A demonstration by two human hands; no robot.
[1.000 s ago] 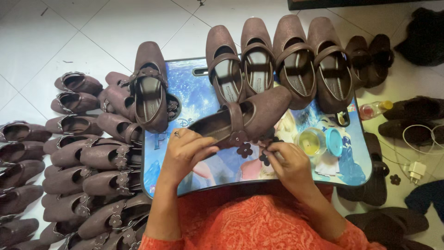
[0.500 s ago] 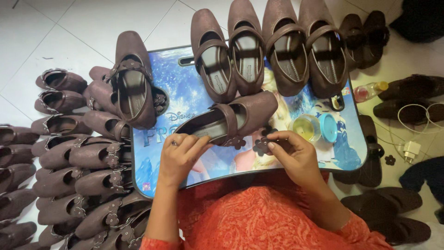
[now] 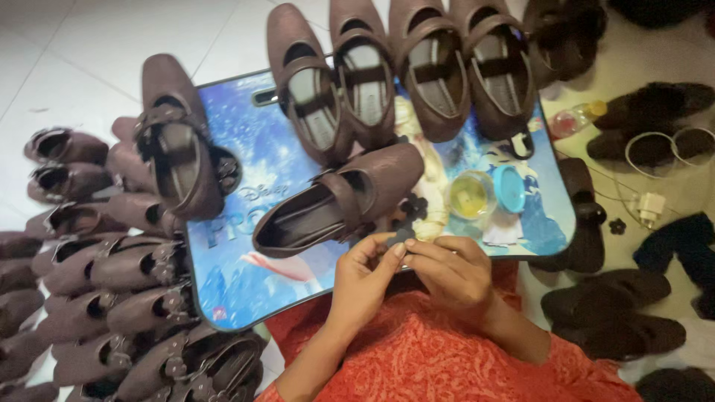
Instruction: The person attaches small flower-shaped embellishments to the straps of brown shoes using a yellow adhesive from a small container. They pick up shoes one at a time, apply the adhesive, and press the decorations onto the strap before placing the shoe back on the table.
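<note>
My left hand (image 3: 363, 279) and my right hand (image 3: 450, 270) meet over the near edge of a blue picture lap tray (image 3: 246, 290). Together they pinch a small dark flower-shaped ornament (image 3: 400, 237) between the fingertips. Just beyond the fingers a brown strap shoe (image 3: 342, 197) lies on its side on the tray, toe pointing right. Another dark flower ornament (image 3: 413, 206) lies beside its toe. A small open pot of yellow glue (image 3: 471, 196) and its blue lid (image 3: 511, 188) stand to the right of the shoe.
Several brown shoes (image 3: 395, 74) stand in a row along the tray's far edge, another (image 3: 175, 141) at its left corner. A pile of brown shoes (image 3: 97, 283) covers the floor at left. Dark shoes (image 3: 648, 104), a white cable (image 3: 655, 149) and a small bottle (image 3: 570, 119) lie right.
My left hand has left the shoe and joined my right hand on the flower ornament. Both hands drew back toward me. The view has tilted and moved closer.
</note>
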